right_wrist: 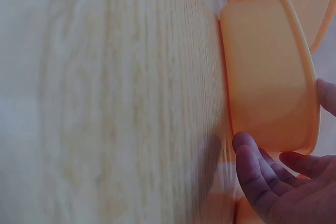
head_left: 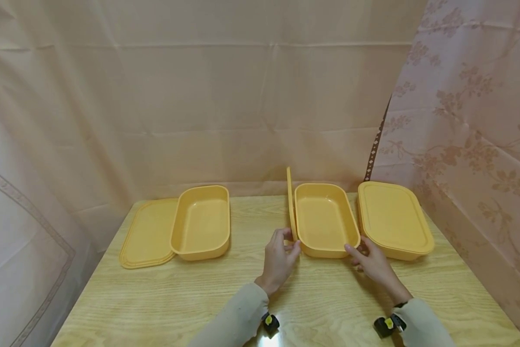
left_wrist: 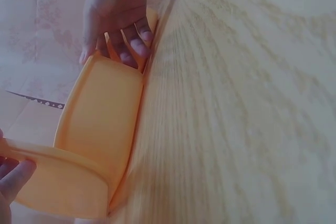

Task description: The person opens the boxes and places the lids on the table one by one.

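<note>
Upright on its edge, a yellow lid (head_left: 291,205) stands along the left side of an uncovered yellow food container (head_left: 327,219). My left hand (head_left: 277,262) pinches the lid's near end, thumb on the side toward the container; in the left wrist view the thumb (left_wrist: 20,178) lies over the lid's face. At the container's near right corner, my right hand (head_left: 375,265) holds the rim, with the thumb in front and the index finger round the side. Its other fingers (right_wrist: 247,153) hang loosely beside the wall in the right wrist view. The container's inside is bare.
Close on the right sits a lidded yellow container (head_left: 396,219). To the left, another uncovered container (head_left: 202,221) overlaps a flat lid (head_left: 149,236). Curtains (head_left: 260,96) enclose the wooden table (head_left: 156,308) at the back and sides.
</note>
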Available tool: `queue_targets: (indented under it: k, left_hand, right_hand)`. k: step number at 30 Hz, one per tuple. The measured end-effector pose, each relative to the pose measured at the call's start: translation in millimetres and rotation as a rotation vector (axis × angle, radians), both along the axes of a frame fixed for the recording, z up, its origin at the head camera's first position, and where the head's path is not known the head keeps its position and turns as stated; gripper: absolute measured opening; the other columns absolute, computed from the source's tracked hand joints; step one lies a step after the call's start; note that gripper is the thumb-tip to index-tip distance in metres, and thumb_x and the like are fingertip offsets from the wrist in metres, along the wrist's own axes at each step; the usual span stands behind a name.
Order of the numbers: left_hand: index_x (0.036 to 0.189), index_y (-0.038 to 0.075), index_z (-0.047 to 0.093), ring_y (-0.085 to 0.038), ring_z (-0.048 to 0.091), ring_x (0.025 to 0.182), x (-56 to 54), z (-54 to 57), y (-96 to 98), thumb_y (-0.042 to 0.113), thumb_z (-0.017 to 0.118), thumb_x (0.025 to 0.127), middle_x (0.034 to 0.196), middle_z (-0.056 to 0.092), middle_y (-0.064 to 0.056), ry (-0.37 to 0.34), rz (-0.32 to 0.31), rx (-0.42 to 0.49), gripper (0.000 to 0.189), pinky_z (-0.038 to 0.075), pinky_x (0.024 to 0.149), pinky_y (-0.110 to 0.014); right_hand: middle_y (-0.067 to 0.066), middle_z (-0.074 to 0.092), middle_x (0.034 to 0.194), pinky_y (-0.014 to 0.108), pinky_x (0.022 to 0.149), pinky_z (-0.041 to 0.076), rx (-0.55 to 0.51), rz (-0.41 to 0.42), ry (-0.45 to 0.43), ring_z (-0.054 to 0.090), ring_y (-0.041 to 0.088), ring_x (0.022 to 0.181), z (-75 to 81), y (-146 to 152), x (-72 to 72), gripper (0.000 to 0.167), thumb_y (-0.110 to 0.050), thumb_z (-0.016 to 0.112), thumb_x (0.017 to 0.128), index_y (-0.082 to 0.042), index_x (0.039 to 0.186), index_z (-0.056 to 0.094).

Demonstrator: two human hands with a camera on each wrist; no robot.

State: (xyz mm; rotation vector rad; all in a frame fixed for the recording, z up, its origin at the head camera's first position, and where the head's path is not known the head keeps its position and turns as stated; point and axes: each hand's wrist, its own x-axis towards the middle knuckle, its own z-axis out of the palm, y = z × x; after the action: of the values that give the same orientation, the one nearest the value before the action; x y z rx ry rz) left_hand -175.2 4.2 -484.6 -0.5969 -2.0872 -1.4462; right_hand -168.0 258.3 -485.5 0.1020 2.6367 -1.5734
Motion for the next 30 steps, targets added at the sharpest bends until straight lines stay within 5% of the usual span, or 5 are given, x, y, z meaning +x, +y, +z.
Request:
queue_targets:
  k: [30]
  left_hand:
    - [0.106, -0.005, 0.058, -0.025, 0.067, 0.086, 0.4, -3.8, -2.4, -0.004, 0.067, 0.082, 0.093, 0.063, -0.016, -0.061, 0.010, 0.004, 0.026, 0.056, 0.070, -0.014]
  right_hand:
    - [0.018, 0.059, 0.094, 0.027, 0.058, 0.053, 0.004, -0.004, -0.005, 0.060, 0.014, 0.072, 0.3, -1.2, 1.2, 0.054, -0.037, 0.056, 0.099, 0.002, 0.135, 0.043]
